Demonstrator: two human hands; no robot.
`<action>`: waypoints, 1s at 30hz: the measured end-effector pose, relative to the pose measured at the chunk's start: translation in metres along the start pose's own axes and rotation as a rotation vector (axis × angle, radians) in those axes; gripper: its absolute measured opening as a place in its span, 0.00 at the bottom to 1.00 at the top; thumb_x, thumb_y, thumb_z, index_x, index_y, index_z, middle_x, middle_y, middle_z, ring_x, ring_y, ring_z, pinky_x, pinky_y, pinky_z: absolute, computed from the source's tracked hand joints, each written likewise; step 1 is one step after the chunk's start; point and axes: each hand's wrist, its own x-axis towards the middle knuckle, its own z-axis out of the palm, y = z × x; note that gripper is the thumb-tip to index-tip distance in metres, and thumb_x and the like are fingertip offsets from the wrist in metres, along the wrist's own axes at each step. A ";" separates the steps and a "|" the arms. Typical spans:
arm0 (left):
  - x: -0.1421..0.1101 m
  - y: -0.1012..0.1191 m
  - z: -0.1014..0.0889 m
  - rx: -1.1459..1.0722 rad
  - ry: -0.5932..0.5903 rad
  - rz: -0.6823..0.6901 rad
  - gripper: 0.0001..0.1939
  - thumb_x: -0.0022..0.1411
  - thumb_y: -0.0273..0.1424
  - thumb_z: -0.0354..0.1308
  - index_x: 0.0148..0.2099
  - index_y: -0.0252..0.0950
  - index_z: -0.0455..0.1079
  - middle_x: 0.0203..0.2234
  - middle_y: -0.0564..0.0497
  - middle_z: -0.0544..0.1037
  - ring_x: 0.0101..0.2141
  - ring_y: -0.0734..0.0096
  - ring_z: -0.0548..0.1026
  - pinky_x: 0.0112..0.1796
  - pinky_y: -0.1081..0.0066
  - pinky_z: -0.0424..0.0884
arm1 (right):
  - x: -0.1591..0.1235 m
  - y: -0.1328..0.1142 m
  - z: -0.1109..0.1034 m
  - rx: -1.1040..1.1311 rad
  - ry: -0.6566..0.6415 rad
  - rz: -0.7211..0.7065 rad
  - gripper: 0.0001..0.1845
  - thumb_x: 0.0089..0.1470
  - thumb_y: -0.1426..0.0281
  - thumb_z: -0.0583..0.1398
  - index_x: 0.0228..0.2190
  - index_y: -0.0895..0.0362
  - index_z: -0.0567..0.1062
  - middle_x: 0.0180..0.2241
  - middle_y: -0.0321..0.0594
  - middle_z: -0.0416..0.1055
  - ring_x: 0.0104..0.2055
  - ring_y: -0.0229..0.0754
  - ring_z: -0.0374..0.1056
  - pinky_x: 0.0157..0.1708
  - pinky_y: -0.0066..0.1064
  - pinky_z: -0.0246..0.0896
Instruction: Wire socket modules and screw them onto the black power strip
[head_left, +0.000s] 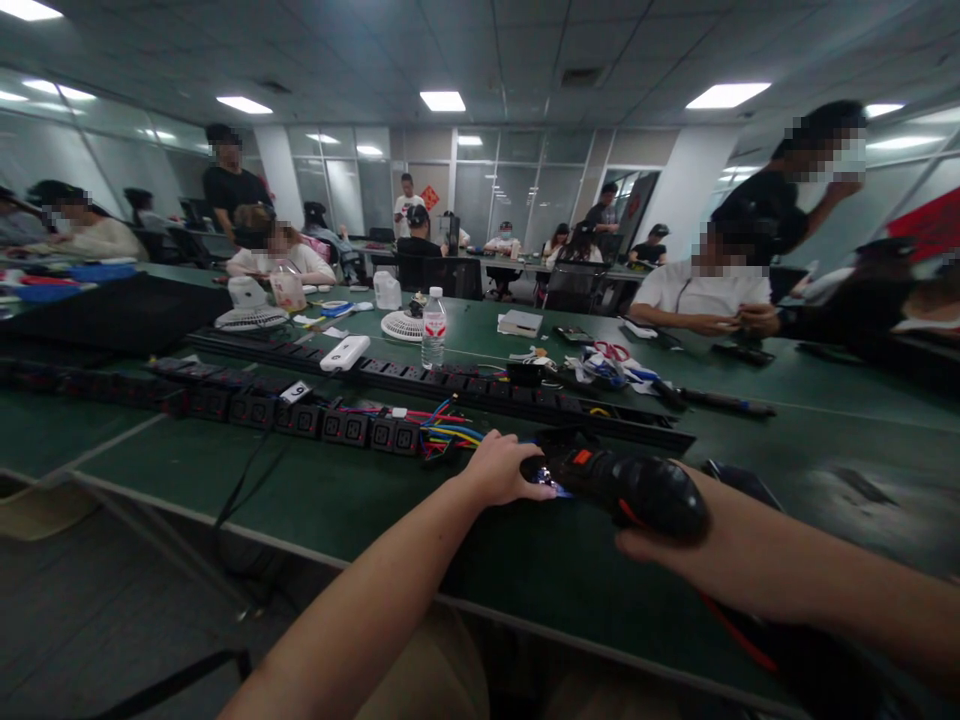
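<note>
My right hand (675,550) grips a black cordless drill (652,490) with orange-red accents, its nose pointing left and a small light lit at the tip. My left hand (499,470) is curled at that tip, thumb and fingers closed around something I cannot make out. Just left of this hand, red, blue, yellow and green wires (450,432) come out of a long row of black power sockets (364,430). A white tag (295,392) lies on the row. The drill covers what lies at its tip.
Behind the sockets runs a long black rail (525,398); a water bottle (433,330) and a white box-like device (345,353) stand by it. White fans (251,316) are farther back. Red-handled scissors (611,350) lie among parts at right. Several people sit across the green table (300,520).
</note>
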 end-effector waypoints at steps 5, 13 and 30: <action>0.001 0.000 -0.001 -0.017 -0.008 -0.010 0.34 0.49 0.60 0.58 0.52 0.44 0.72 0.37 0.47 0.75 0.41 0.56 0.73 0.47 0.60 0.62 | 0.000 -0.001 -0.003 -0.029 -0.110 0.042 0.10 0.44 0.66 0.58 0.30 0.56 0.73 0.32 0.43 0.78 0.34 0.51 0.75 0.35 0.41 0.70; 0.000 0.002 -0.005 -0.032 -0.004 0.007 0.33 0.49 0.59 0.59 0.51 0.43 0.72 0.37 0.47 0.75 0.41 0.56 0.73 0.47 0.61 0.62 | -0.002 -0.001 -0.002 -0.066 -0.108 0.015 0.14 0.44 0.68 0.59 0.35 0.57 0.77 0.36 0.45 0.79 0.36 0.54 0.75 0.29 0.37 0.69; 0.001 -0.003 -0.002 -0.017 -0.006 0.044 0.23 0.57 0.45 0.60 0.52 0.42 0.71 0.36 0.47 0.74 0.39 0.62 0.71 0.43 0.65 0.59 | -0.007 -0.011 0.015 -0.118 -0.172 -0.055 0.05 0.47 0.76 0.59 0.28 0.55 0.74 0.28 0.40 0.76 0.28 0.42 0.71 0.25 0.28 0.61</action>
